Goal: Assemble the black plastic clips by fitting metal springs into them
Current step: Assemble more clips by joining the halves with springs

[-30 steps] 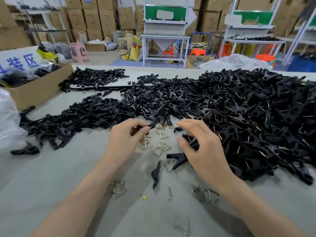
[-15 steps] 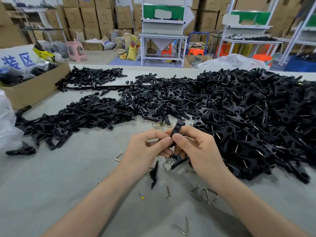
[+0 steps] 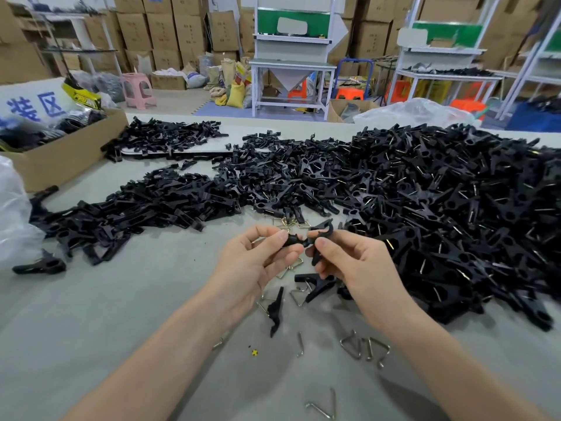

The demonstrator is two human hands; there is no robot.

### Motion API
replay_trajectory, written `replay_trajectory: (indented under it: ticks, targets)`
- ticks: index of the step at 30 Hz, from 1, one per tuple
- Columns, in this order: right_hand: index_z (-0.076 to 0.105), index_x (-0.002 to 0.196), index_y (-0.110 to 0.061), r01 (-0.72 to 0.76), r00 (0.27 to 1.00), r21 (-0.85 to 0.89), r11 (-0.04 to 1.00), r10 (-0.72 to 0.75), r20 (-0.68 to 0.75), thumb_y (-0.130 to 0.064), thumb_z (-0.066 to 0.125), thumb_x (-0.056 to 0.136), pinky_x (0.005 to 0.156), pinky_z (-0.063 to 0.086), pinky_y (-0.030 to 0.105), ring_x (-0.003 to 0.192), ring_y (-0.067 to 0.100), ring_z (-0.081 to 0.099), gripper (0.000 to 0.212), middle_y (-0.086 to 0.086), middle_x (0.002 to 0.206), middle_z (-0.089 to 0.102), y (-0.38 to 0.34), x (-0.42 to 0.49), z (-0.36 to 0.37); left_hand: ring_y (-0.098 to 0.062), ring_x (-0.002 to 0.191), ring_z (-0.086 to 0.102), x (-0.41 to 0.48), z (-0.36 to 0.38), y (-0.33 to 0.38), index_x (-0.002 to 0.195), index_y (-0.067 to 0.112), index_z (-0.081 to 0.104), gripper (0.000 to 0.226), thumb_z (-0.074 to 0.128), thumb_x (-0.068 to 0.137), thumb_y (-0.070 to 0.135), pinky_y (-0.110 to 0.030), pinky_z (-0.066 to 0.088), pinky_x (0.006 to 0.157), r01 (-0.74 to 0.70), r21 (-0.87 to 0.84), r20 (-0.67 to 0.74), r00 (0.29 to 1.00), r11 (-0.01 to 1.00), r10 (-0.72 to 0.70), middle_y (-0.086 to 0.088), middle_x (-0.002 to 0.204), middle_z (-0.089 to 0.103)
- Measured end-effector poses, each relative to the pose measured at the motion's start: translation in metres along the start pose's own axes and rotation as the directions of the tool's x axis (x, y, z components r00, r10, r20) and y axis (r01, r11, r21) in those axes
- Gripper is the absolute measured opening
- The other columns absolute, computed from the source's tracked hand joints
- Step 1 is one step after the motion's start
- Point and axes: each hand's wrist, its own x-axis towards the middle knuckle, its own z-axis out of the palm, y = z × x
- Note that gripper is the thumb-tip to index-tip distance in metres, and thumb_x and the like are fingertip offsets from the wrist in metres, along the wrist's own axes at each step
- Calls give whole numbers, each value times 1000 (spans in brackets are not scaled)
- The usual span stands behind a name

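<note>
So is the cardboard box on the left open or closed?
Open: the cardboard box is uncovered on top, and black parts show inside.

I read one colour above all: the heaped plastic clip halves (image 3: 425, 192) are matte black, as are the clip pieces (image 3: 321, 235) pinched in the left grip (image 3: 252, 262) and right grip (image 3: 361, 268). The flat desk (image 3: 91, 329) is pale grey. Loose bent-wire metal springs (image 3: 376, 349) are silver-grey, while a few other springs (image 3: 285, 221) look brassy. The cardboard box (image 3: 66, 159) is brown, its white panel lettered in blue. The plastic stool (image 3: 136, 89) behind is pink.
</note>
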Motion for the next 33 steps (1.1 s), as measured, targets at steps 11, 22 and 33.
replay_trajectory:
  ticks: [11,22,33]
  targets:
    - [70,97,-13,95,995,-74,993,-94,24,-1,58,90,61,48,14,61,6,57,18,-5,67,66,0,-1,2,-18,80,72,0,-1,-4,81,0,63,5,61,79,3,-21,57,70,49,46,52,997,998,-52,-15,84,72]
    - [68,102,-20,176,984,-99,979,-172,48,0,56,91,64,48,12,62,4,59,26,-3,70,68,-6,-2,1,-8,74,65,-1,-5,-8,93,14,72,11,65,85,12,-26,54,80,-49,428,76,997,902,18,-1,83,72]
    - [63,99,-43,142,987,-284,948,-115,111,-7,51,96,58,45,12,56,-1,53,38,-15,67,62,0,-2,4,-7,75,68,0,-5,-5,93,13,71,26,69,68,16,-16,52,63,43,295,109,991,954,-78,-4,85,74]
